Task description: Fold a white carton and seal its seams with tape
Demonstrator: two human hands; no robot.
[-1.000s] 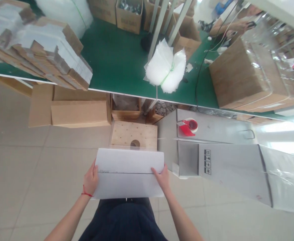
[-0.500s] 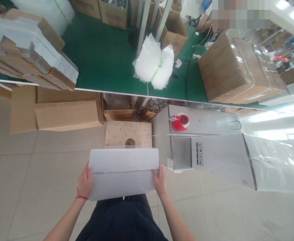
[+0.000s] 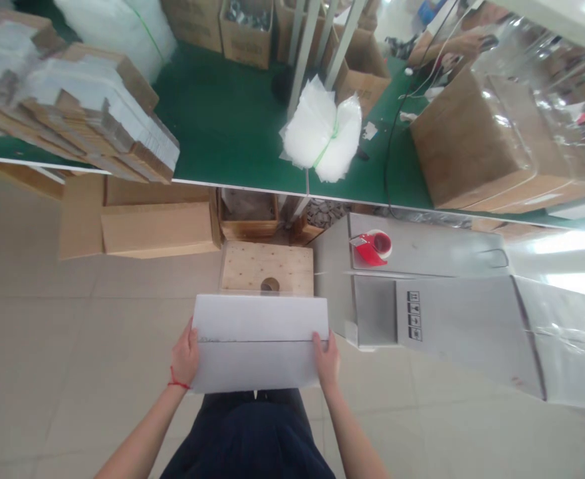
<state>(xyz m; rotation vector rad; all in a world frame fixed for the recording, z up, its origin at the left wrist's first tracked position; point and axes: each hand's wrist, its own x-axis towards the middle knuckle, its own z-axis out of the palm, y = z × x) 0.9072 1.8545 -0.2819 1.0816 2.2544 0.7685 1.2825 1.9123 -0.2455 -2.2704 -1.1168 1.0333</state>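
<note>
The white box (image 3: 260, 366) is lying level between the two hands, directly before the person's waist. The left hand (image 3: 185, 356) is gripping its left end and the right hand (image 3: 327, 359) its right end, each thumb resting near the lengthwise seam. Most of the other fingers are hiding behind the ends, and the faint marks by the seam's left end are remaining illegible. Just beyond, the wooden box (image 3: 247, 263) is showing a round hole, the white box covering its near edge. To the left, an open cardboard box (image 3: 157, 226) is sitting below the table edge; to the right, a red tape dispenser (image 3: 372, 249) is resting on a pale carton (image 3: 432, 246). Farther off, the green table (image 3: 217, 120) is bearing stacked flat cartons (image 3: 88, 100), a tied white bundle (image 3: 317, 130) and a large brown carton (image 3: 472, 140). Behind that carton, a co-worker's hand (image 3: 467, 43) is showing, its dark object staying hard to identify.
</note>
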